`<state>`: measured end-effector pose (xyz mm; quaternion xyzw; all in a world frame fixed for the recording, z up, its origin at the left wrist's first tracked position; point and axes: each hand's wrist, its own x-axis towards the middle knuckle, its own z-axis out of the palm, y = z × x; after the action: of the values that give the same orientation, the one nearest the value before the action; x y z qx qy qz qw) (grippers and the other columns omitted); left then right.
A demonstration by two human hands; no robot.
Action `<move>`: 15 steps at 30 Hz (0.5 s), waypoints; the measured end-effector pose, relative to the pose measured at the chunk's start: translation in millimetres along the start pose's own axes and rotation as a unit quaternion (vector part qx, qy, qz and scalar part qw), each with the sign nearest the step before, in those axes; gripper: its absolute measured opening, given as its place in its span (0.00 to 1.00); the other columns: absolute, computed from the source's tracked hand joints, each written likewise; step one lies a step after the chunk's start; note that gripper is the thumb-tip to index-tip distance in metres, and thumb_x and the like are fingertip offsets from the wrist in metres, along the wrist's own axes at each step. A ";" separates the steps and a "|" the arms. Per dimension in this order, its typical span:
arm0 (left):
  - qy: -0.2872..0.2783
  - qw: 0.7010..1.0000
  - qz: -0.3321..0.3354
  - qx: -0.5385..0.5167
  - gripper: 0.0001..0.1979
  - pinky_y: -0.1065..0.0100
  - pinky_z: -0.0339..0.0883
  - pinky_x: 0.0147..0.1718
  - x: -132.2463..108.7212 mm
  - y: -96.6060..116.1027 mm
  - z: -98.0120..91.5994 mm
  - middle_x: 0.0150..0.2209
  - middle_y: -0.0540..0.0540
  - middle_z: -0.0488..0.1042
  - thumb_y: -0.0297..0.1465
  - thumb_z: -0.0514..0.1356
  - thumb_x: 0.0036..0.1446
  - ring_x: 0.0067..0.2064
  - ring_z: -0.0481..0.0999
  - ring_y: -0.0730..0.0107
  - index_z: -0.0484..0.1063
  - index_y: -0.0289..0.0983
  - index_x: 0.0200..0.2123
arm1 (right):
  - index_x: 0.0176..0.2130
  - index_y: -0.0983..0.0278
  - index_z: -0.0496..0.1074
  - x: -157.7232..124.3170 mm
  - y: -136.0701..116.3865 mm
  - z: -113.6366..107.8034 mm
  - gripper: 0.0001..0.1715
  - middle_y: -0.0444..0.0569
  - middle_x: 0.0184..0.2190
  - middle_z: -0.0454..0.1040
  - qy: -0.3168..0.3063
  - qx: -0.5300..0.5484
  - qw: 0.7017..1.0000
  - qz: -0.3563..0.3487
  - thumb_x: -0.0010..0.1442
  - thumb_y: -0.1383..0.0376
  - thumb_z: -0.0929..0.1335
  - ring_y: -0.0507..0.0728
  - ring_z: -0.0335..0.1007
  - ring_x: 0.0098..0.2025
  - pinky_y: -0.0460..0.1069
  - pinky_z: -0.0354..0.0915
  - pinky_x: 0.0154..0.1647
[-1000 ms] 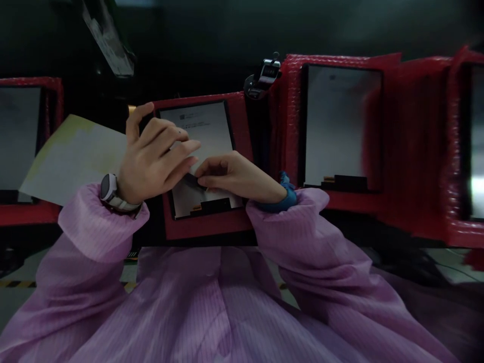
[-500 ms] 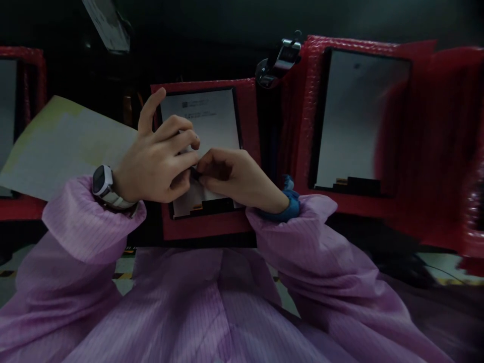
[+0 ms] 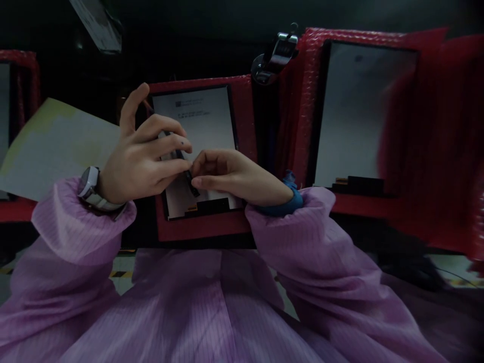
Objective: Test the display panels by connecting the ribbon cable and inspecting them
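Note:
My left hand (image 3: 145, 156), a watch on its wrist, reaches palm down over a display panel (image 3: 212, 131) with a pale back and a black frame. Its outer finger stands raised, while its lower fingers close on a slim black strip (image 3: 192, 186). The strip runs slantwise beneath those fingers; its kind is unclear. My right hand (image 3: 227, 174), with a blue band at the wrist, has thumb and forefinger bent together against my left fingertips and the strip. What lies between its fingertips is hidden. Under the panel is a red sheet (image 3: 206, 229).
Another pale-backed panel (image 3: 351, 121) lies at the right in red bubble wrap (image 3: 313, 65). A shiny metal object (image 3: 278, 55) stands between the two panels. To the left lies a yellowish-white sheet (image 3: 64, 146), near a further panel (image 3: 3, 126) at the picture's edge.
My left hand has shifted slightly left and more of the black strip shows below its fingers. My right fingertips have moved a little left, still close to the left ones.

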<state>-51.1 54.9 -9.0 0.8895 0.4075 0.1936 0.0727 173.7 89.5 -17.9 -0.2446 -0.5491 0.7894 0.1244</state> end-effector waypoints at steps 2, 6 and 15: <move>-0.009 1.000 -0.011 0.002 0.13 0.34 0.32 0.70 0.5 -0.1 0.8 0.42 0.53 0.77 0.41 0.51 0.70 0.57 0.73 0.63 0.71 0.42 0.36 | 0.36 0.66 0.66 0.8 2.4 1.4 0.16 0.39 0.28 0.70 0.021 0.022 1.000 -0.002 0.56 0.63 0.75 0.45 0.66 0.29 0.41 0.64 0.30; 0.013 1.000 -0.008 -0.001 0.08 0.34 0.35 0.71 1.2 -0.5 1.2 0.40 0.54 0.78 0.36 0.54 0.67 0.55 0.75 0.64 0.71 0.44 0.36 | 0.40 0.64 0.63 1.3 6.8 3.7 0.18 0.36 0.26 0.70 0.034 0.033 0.999 0.004 0.56 0.67 0.74 0.44 0.66 0.25 0.40 0.65 0.25; 0.069 0.998 -0.008 0.008 0.10 0.34 0.35 0.71 -1.0 -11.3 7.4 0.43 0.57 0.79 0.29 0.57 0.64 0.54 0.76 0.64 0.74 0.49 0.43 | 0.34 0.66 0.70 1.4 3.2 11.9 0.06 0.40 0.22 0.72 0.050 -0.066 0.996 0.044 0.57 0.73 0.71 0.47 0.69 0.23 0.42 0.66 0.24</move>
<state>-56.6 61.8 -19.3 0.8713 0.4201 0.2505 0.0394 166.5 79.5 -17.9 -0.3153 -0.5820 0.7427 0.1009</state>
